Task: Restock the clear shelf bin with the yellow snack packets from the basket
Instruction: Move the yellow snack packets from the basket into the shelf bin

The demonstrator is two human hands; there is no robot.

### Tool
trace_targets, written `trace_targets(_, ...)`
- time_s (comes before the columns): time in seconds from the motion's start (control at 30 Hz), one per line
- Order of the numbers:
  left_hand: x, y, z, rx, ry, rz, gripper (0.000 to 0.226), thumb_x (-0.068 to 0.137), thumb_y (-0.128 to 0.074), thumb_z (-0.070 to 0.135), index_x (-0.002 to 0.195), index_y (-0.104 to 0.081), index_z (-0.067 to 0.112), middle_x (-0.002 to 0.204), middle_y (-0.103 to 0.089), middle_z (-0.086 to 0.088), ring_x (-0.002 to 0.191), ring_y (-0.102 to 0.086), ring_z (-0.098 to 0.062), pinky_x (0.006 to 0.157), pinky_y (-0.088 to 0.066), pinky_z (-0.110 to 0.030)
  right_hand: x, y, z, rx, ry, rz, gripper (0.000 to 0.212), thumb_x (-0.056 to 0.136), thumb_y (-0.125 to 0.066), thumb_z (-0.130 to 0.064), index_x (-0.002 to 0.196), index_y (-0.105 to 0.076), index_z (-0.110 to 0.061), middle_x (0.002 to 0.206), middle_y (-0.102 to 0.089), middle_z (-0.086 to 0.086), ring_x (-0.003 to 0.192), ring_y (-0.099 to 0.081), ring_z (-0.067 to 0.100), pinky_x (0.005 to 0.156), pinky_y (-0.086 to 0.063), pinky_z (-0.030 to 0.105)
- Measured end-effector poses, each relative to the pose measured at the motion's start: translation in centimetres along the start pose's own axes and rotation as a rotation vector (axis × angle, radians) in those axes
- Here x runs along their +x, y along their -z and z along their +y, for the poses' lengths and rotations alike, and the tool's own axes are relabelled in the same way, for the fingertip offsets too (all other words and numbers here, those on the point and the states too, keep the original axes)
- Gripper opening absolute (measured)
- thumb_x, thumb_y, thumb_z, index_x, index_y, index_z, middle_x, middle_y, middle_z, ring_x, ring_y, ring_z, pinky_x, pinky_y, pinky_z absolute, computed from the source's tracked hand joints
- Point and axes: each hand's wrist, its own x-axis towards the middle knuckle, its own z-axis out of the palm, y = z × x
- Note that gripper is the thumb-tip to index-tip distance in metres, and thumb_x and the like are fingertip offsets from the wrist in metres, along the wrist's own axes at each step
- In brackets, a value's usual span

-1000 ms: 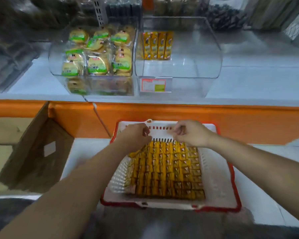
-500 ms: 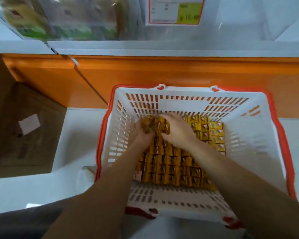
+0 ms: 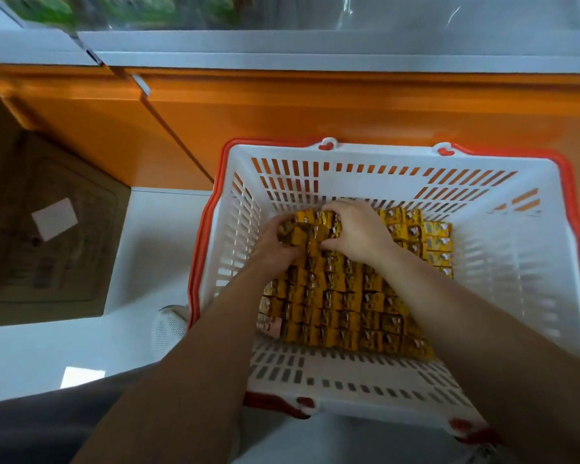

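Item 1: white slotted plastic basket with red-orange rim (image 3: 533, 262), set on the pale floor against the orange shelf front (image 3: 315, 105). Item 2: small foil-wrapped yellow snack packets (image 3: 345, 306), stood in close rows on the basket floor. Item 3: left hand (image 3: 275, 242) and right hand (image 3: 359, 232), both with fingers curled round 1 cluster of packets at the far left of the stack, those packets tilted out of their rows. Change noted: 1 s before, both hands rested at the basket's far rim holding nothing; 0.5 s before, they had dropped into the packets. Judged: the pick-up was under way, with the handful gathered but not yet lifted clear. Item 4: clear shelf bin (image 3: 449, 15), only a blurred lower edge in view, far above the basket. Item 5: brown cardboard box (image 3: 47, 229), at left.
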Motion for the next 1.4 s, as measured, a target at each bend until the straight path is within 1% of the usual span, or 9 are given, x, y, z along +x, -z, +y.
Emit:
trace_targets(0.1,0.2,-0.2,0.2,0.024,-0.050,0.008,0.079,0.085,-0.081,0.016,0.152,-0.041,0.028,0.150,-0.045,-0.006,0.135,-0.048,-0.030,0.107,-0.046,-0.056,-0.2,0.1,0.3,0.133,-0.029,0.021,0.069,0.069,-0.086,-0.042,0.131,-0.056,-0.030,0.128,-0.060,-0.002,0.116,-0.054,0.021,0.092,-0.046,0.036)
trace_targets(0.23,0.9,-0.2,0.6,0.189,-0.110,-0.013,0.083,0.085,-0.081,0.021,0.155,-0.039,0.026,0.155,-0.038,-0.009,0.144,-0.037,-0.031,0.116,-0.035,-0.055,-0.5,-0.1,0.9,0.241,-0.058,0.035,0.069,0.069,-0.084,-0.040,0.130,-0.053,-0.035,0.124,-0.058,-0.006,0.098,-0.051,0.005,0.073,-0.035,0.014)
trace_targets(0.4,1.4,0.1,0.7,0.123,-0.111,-0.091,0.082,0.082,-0.083,0.010,0.153,-0.043,0.022,0.149,-0.049,-0.006,0.136,-0.048,-0.026,0.108,-0.047,-0.055,-0.7,-0.1,0.8,0.267,-0.059,0.041,0.071,0.069,-0.082,-0.041,0.132,-0.051,-0.035,0.124,-0.058,-0.009,0.096,-0.050,0.002,0.070,-0.028,0.006)
trace_targets(0.5,1.2,0.2,0.9,0.094,-0.147,-0.038,0.073,0.080,-0.084,0.013,0.145,-0.052,0.024,0.139,-0.059,-0.004,0.127,-0.055,-0.025,0.102,-0.051,-0.052,-0.9,0.6,0.5,0.298,-0.064,0.061,0.068,0.069,-0.081,-0.041,0.130,-0.051,-0.037,0.121,-0.058,-0.013,0.096,-0.051,0.001,0.069,-0.031,0.007)
trace_targets(0.67,-0.1,1.1,3.6,0.059,-0.258,0.031,0.070,0.076,-0.089,0.028,0.139,-0.058,0.031,0.118,-0.059,0.022,0.107,-0.050,0.000,0.085,-0.040,-0.016,-2.5,3.9,-0.1,0.527,-0.101,0.166,0.058,0.067,-0.080,-0.041,0.119,-0.054,-0.044,0.108,-0.060,-0.023,0.100,-0.057,-0.004,0.077,-0.040,0.010)
trace_targets(0.87,-4.9,1.8,9.0,-0.294,-0.271,-0.086,0.045,0.079,-0.085,0.037,0.120,-0.071,0.024,0.112,-0.071,-0.004,0.105,-0.070,-0.020,0.076,-0.059,-0.025,-5.2,8.5,-2.3,1.176,-0.237,0.287,0.041,0.084,-0.076,-0.019,0.122,-0.065,-0.026,0.104,-0.074,-0.012,0.102,-0.068,0.004,0.082,-0.055,0.022)
trace_targets(1.0,-9.1,1.2,12.6,-0.479,-0.244,-0.058,0.048,0.075,-0.078,0.049,0.113,-0.071,0.021,0.111,-0.073,-0.007,0.103,-0.072,-0.027,0.089,-0.061,-0.046,-7.1,11.0,-5.3,1.683,-0.439,0.295,0.034,0.094,-0.063,-0.033,0.122,-0.067,-0.013,0.110,-0.074,0.011,0.103,-0.071,0.029,0.087,-0.057,0.047)
trace_targets(1.23,-15.2,2.2,17.7,-0.582,-0.218,-0.020,0.068,0.076,-0.077,0.054,0.125,-0.063,0.009,0.111,-0.074,-0.017,0.099,-0.074,-0.031,0.094,-0.058,-0.051,-11.1,16.8,-10.2,1.710,-0.509,0.371,0.042,0.100,-0.049,-0.049,0.091,-0.077,-0.019,0.093,-0.077,0.010,0.087,-0.075,0.029,0.076,-0.060,0.048)
trace_targets(1.4,-19.0,4.1,20.7,-0.560,-0.289,0.015,0.073,0.063,-0.083,0.055,0.120,-0.060,0.016,0.099,-0.077,-0.010,0.085,-0.077,-0.028,0.073,-0.064,-0.046,-13.4,20.9,-13.1,1.776,-0.397,0.328,0.034,0.093,-0.062,-0.045,0.103,-0.072,-0.015,0.096,-0.076,0.013,0.089,-0.074,0.031,0.080,-0.058,0.048)
